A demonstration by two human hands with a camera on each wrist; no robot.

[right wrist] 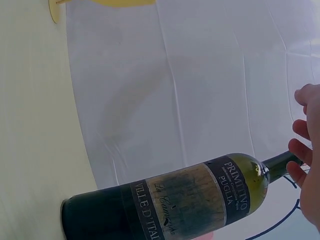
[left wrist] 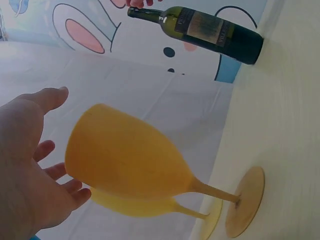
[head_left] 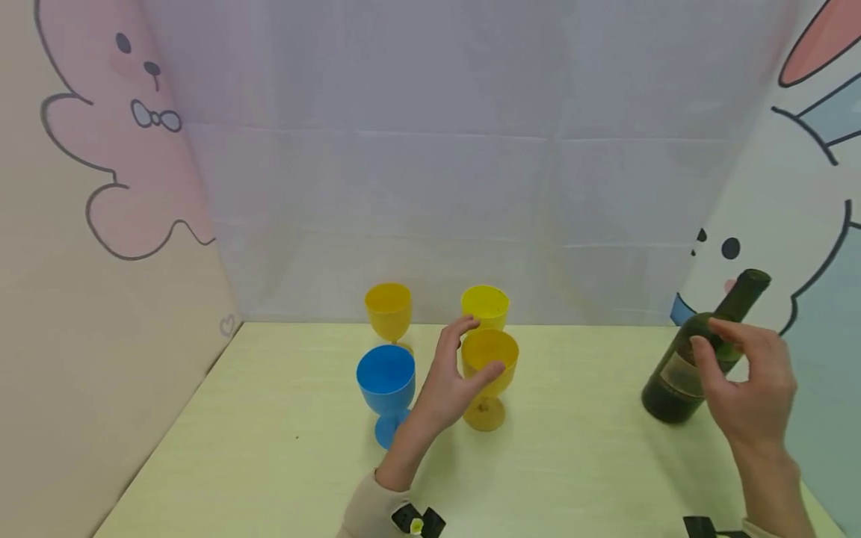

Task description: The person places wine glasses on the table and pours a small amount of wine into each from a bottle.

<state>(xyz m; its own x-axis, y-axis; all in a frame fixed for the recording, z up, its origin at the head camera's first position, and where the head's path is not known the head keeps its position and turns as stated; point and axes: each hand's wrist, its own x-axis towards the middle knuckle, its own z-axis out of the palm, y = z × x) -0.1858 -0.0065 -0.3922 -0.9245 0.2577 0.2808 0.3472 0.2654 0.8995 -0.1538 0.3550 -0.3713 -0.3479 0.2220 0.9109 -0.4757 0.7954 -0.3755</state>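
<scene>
My left hand [head_left: 444, 388] hovers beside the front orange-yellow goblet [left wrist: 125, 155], thumb and fingers spread around its bowl near the rim. In the left wrist view, the fingertips overlap the goblet's rim, with a gap at the thumb. A dark green wine bottle [right wrist: 185, 200] with a tan and black label stands upright on the right. Close to its neck is my right hand [head_left: 753, 388], with fingers loosely curved and thumb apart. The right wrist view has those fingers overlapping the neck, not wrapped round it.
A blue goblet [head_left: 386, 381] stands left of my left forearm. Behind are another orange-yellow goblet [head_left: 389, 312] and a brighter yellow goblet [head_left: 487, 306]. All stand on a pale table [head_left: 269, 448], backed by a white curtain [head_left: 430, 187] and cartoon-printed side walls.
</scene>
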